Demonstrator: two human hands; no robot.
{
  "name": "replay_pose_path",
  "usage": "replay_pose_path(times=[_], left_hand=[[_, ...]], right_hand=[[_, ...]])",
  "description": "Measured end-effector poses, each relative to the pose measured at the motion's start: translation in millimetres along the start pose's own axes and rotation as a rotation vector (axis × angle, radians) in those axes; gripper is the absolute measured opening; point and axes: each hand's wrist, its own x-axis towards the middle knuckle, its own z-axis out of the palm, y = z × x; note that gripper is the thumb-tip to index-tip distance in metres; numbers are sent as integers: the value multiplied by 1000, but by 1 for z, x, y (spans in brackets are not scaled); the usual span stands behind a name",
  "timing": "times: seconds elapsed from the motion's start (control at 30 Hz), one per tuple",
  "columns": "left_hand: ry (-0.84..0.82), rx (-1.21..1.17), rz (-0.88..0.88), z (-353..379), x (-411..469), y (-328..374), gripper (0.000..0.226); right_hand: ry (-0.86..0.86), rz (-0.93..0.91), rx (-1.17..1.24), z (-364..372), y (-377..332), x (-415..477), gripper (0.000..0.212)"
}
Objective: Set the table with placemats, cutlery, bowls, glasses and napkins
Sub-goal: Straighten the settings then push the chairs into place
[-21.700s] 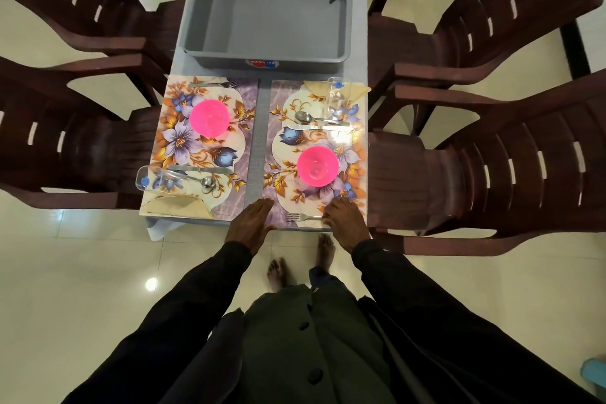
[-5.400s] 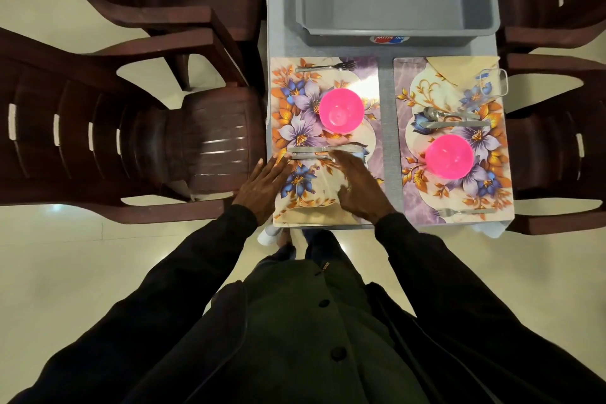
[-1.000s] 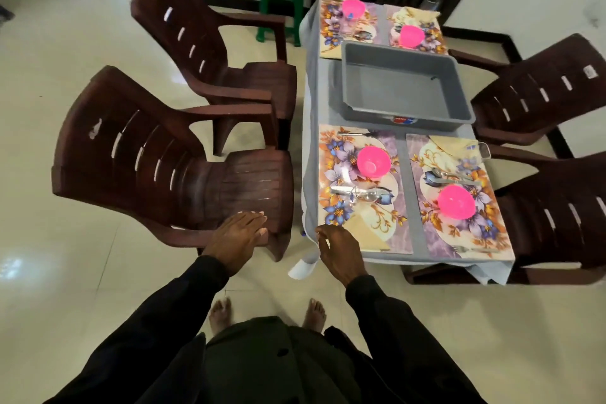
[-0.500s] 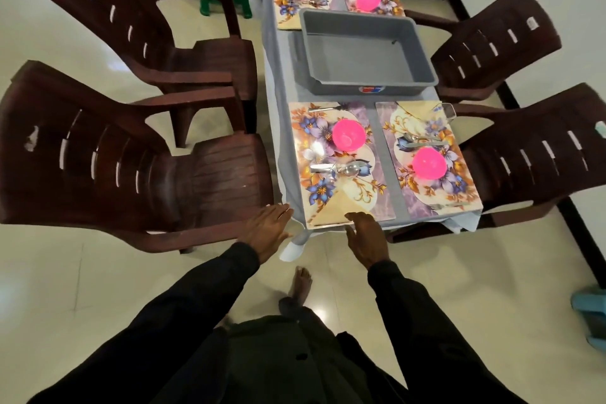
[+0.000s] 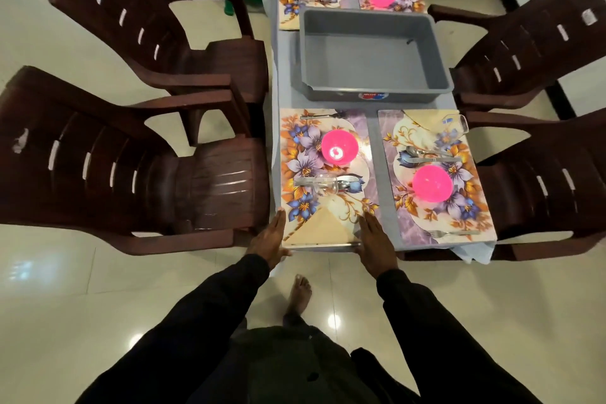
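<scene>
Hands flat, fingers straight, holding nothing: left hand [image 5: 269,238], right hand [image 5: 373,244] newly moved in against sides of near-left placemat [image 5: 295,154]; likely final squaring, four settings appear laid, grey tub [image 5: 370,56] empty.

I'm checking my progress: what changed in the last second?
Left hand came off the near chair to the left edge of the near-left placemat; right hand slid to its right edge. Both flat, holding nothing. Unmoved: bowls, cutlery, napkin, grey tub.
</scene>
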Motion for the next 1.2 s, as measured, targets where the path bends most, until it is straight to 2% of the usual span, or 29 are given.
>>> replay_pose_path(times=[0.37, 0.97, 1.13, 1.2], left_hand=[[28, 88, -88, 4, 11, 19, 109], [48, 163, -31, 7, 13, 21, 101], [151, 178, 60, 5, 0, 18, 100], [200, 170, 95, 3, -7, 14, 99]], right_hand=[[11, -55, 50, -5, 20, 10, 83], [-11, -92, -31, -28, 21, 18, 79], [53, -109, -40, -36, 6, 3, 68], [73, -98, -28, -42, -5, -9, 56]])
